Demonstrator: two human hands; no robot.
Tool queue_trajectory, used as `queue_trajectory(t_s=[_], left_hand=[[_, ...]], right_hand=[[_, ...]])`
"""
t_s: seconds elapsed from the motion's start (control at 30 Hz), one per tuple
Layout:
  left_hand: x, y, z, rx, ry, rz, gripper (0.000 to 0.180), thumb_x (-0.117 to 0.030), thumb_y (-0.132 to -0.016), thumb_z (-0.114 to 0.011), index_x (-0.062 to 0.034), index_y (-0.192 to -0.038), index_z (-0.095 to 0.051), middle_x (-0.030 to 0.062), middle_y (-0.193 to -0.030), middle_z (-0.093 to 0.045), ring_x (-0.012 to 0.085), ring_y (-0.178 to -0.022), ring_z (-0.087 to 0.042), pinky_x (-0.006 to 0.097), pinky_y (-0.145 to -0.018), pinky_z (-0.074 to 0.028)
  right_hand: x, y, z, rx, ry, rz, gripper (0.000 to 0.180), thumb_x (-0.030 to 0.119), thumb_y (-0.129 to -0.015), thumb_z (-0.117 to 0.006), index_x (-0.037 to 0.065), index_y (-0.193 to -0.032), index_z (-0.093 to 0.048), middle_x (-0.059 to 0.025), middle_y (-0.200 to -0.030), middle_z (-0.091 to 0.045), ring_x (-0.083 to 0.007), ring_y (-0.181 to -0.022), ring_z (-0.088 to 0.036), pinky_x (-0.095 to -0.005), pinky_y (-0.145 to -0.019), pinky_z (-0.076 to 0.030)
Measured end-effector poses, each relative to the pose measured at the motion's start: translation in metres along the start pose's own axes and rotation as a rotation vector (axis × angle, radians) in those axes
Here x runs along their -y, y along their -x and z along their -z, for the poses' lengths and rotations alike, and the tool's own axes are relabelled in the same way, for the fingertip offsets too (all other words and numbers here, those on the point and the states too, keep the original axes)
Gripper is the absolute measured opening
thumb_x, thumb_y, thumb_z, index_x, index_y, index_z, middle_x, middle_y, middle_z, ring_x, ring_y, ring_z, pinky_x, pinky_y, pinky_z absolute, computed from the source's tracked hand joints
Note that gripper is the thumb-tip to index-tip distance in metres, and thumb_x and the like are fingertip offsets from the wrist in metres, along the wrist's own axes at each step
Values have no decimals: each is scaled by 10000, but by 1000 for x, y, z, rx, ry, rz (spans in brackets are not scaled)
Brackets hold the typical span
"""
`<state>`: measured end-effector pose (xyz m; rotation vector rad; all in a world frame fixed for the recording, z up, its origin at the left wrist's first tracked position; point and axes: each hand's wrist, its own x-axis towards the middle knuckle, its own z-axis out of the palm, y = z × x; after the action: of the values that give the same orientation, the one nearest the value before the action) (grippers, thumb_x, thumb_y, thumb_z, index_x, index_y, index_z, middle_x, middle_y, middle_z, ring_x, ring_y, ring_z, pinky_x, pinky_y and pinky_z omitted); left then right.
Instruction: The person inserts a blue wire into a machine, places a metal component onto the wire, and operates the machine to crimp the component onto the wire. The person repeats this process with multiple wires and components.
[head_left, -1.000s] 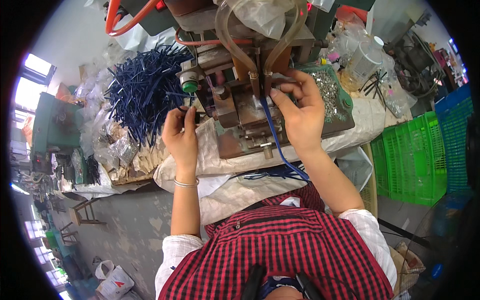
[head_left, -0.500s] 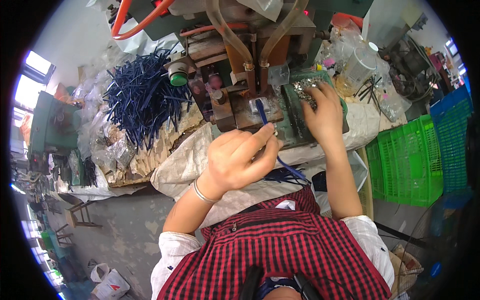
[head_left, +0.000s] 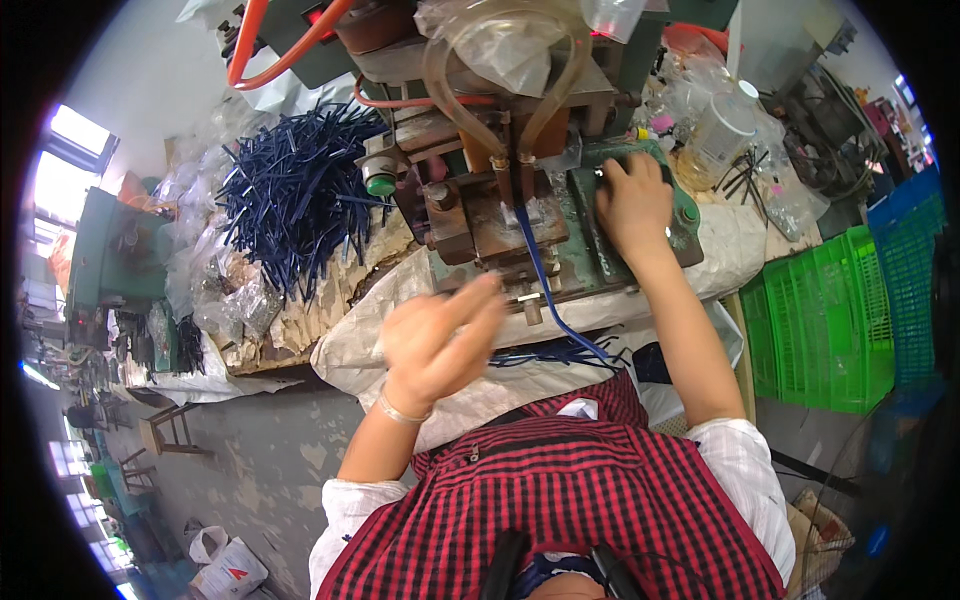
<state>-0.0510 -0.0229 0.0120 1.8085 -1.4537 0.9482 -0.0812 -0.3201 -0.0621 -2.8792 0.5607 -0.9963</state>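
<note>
A long dark-blue strap [head_left: 541,275] hangs from under the press head [head_left: 515,180], its upper end between the metal parts and its lower end near my apron. My left hand [head_left: 440,340] is in front of the machine, left of the strap and apart from it. It is smeared by motion, with fingers stretched out and nothing visible in them. On the right of the green machine base, my right hand [head_left: 637,205] is over the spot where small shiny metal pieces lie. Its fingers are bent downward, and the fingertips and whatever they hold are hidden.
A big heap of dark-blue straps [head_left: 295,190] lies left of the machine, beside a green button [head_left: 380,185]. More straps [head_left: 550,352] lie at the table's front edge. A clear plastic jar [head_left: 720,128] and green crates [head_left: 825,320] are on the right.
My left hand has let go of the strap and drawn back to the left. The press head now covers the strap's upper end. My right hand's fingers have curled in over the metal pieces.
</note>
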Motion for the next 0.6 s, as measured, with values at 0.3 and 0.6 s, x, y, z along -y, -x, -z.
queue_trajectory(t_s=[0.3, 0.6], left_hand=[[138, 18, -11, 187, -431, 402, 70, -28, -819, -707, -62, -878, -721, 78, -929, -673, 309, -881, -642, 412, -766, -500], [176, 86, -22, 263, -551, 549, 151, -48, -813, -678, -80, -945, -743, 104, -945, -669, 320, -909, -658, 421, -771, -529]], right_hand=[[0, 14, 31, -106, -473, -254, 131, 168, -875, -730, 49, -912, -685, -127, -828, -699, -338, -778, -665, -445, -716, -520], [-32, 69, 54, -122, -619, -485, 133, 52, -913, -709, 9, -1038, -721, -86, -912, -732, -180, -858, -689, -305, -807, -529]])
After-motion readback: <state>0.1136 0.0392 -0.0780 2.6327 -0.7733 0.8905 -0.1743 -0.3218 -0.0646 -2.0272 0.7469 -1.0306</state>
